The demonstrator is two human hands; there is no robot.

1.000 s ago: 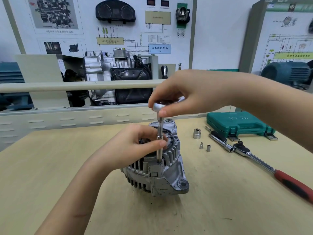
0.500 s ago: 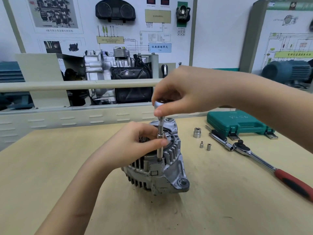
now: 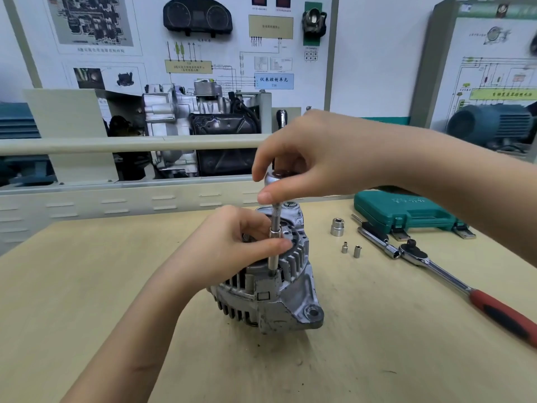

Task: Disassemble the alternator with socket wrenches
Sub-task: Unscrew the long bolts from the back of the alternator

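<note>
A pale wooden table (image 3: 377,359) carries the alternator (image 3: 270,298) near its middle, standing with its finned housing up. A socket wrench (image 3: 274,225) stands upright in the alternator's top. The right hand (image 3: 313,158) pinches the wrench's round head from above, and the left hand (image 3: 232,245) curls its fingers and thumb around the shaft lower down. To the right lie a large socket (image 3: 337,227), two small sockets (image 3: 351,249), a ratchet with a red handle (image 3: 465,289) and a closed green tool case (image 3: 404,212). Behind the table runs a cream rail (image 3: 130,144), then an engine cutaway (image 3: 200,126) before a wall board of wiring diagrams (image 3: 203,39). A blue motor (image 3: 491,125) sits at the far right.
</note>
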